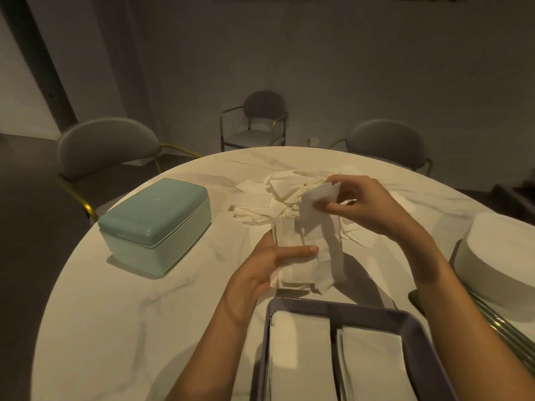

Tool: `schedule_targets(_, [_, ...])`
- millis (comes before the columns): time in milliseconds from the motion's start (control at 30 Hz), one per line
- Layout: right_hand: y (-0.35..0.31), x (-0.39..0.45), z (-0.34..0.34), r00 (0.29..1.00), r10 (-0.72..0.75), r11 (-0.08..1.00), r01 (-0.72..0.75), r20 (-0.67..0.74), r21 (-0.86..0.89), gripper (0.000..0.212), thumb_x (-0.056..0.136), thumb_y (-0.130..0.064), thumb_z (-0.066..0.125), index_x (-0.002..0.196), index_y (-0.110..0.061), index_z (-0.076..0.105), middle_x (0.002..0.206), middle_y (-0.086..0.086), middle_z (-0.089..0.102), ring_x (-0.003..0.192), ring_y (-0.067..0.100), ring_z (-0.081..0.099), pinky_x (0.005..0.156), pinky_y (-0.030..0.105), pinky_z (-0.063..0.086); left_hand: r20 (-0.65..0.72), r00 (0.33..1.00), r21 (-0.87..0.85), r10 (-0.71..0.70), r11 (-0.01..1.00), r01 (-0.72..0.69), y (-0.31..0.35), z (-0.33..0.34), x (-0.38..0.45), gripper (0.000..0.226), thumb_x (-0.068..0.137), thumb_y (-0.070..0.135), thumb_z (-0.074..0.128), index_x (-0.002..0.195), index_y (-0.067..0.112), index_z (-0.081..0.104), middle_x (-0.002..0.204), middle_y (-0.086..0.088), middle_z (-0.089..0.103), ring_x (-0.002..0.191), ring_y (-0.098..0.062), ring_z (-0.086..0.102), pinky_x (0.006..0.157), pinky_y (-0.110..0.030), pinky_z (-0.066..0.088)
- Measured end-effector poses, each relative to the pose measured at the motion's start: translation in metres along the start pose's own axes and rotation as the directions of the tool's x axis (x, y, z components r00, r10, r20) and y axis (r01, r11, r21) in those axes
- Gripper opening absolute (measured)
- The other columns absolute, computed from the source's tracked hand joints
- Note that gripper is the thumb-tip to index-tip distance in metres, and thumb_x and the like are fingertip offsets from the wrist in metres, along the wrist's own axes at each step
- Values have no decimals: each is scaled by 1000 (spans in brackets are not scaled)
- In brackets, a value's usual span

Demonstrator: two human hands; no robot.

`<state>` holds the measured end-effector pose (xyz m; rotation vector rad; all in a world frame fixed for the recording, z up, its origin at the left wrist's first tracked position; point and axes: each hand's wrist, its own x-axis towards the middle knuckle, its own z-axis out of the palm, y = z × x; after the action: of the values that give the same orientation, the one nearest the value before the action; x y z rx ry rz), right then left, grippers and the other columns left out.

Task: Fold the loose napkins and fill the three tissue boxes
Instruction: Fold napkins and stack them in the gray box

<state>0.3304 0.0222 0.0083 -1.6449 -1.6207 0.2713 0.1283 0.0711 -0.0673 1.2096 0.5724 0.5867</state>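
A closed mint-green rectangular plastic tissue box [155, 225] sits toward the round white marble tabletop's [101, 328] left edge. The left hand [260, 273] holds a folded stack of white paper napkins [295, 264], thumb laid across its top. Beyond lies the loose pile of white napkins [278, 198]. At the near edge, a grey open box [417, 337] holds two folded stacks. The right hand [367, 204] pinches one white napkin [321, 218], which hangs down. A white round container [500, 261] stands at the right edge.
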Motion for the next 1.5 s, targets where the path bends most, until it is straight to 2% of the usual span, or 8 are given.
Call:
schedule_targets(100, [-4, -1, -4, 999, -42, 994, 39, 23, 101, 23, 85, -26, 79, 105, -31, 70, 104, -15, 69, 95, 12, 69, 78, 17, 59, -90, 996, -15, 14, 1000, -15, -3, 1, 5, 53, 74, 2, 86, 124, 8, 69, 112, -10, 77, 99, -22, 75, 82, -27, 61])
schedule_targets(267, [-5, -7, -19, 923, -69, 997, 55, 379, 45, 28, 87, -8, 77, 105, -30, 76, 107, -16, 72, 105, 7, 68, 85, 18, 57, -263, 965, -235, -23, 971, -41, 1, -8, 12, 34, 83, -4, 77, 112, 12, 71, 105, -18, 77, 97, -38, 74, 88, -57, 59])
schedule_targets(400, [-12, -3, -7, 954, -56, 995, 79, 295, -65, 53, 90, 15, 57, 100, -35, 74, 108, -21, 71, 104, -4, 66, 86, 17, 57, -286, 958, -263, -18, 963, -61, 3, -10, 13, 32, 84, -3, 75, 113, 12, 71, 106, -19, 77, 100, -40, 74, 89, -56, 59])
schedule_targets(567, [-9, -1, 20, 976, -68, 992, 88, 206, -89, 18, 90, -32, 75, 107, -34, 71, 107, -22, 68, 98, -1, 65, 85, 18, 58, -238, 971, -265, 18, 961, -83, 6, -7, 9, 32, 87, -2, 72, 114, 15, 68, 96, -12, 79, 85, -28, 78, 80, -46, 62])
schedule_targets(833, [-24, -8, -2, 911, -60, 998, 42, 408, 54, 12, 89, -30, 74, 100, -32, 75, 99, -20, 71, 98, 11, 69, 79, 18, 58, -74, 989, -531, -126, 845, 68, 7, -11, 3, 30, 94, 9, 53, 112, 17, 76, 106, -18, 74, 96, -34, 68, 93, -48, 52])
schedule_targets(1000, [-29, -6, 10, 912, -102, 970, 2, 398, 244, 26, 86, -34, 75, 107, -19, 76, 108, -10, 73, 106, 18, 68, 90, 32, 60, 42, 987, -505, -153, 849, 154, 6, -7, 6, 33, 88, 31, 69, 117, 14, 74, 102, -15, 72, 91, -28, 69, 88, -43, 56])
schedule_targets(1300, [-13, -1, 44, 991, 63, 997, -66, 120, 24, 19, 82, -36, 82, 98, -30, 74, 96, -16, 69, 86, 10, 67, 65, 15, 58, 139, 982, -463, -124, 869, 175, 6, 1, 2, 76, 89, 79, 44, 131, 18, 63, 106, -16, 71, 97, -31, 68, 80, -43, 60])
schedule_targets(1500, [-3, -3, 31, 933, 80, 995, -54, 352, -83, 51, 79, -49, 81, 125, -37, 61, 120, -17, 64, 105, 6, 64, 79, 17, 58, 202, 965, -152, -169, 968, 201, 7, -7, 2, 79, 81, 82, 47, 128, 20, 62, 107, -15, 74, 85, -28, 71, 83, -43, 59])
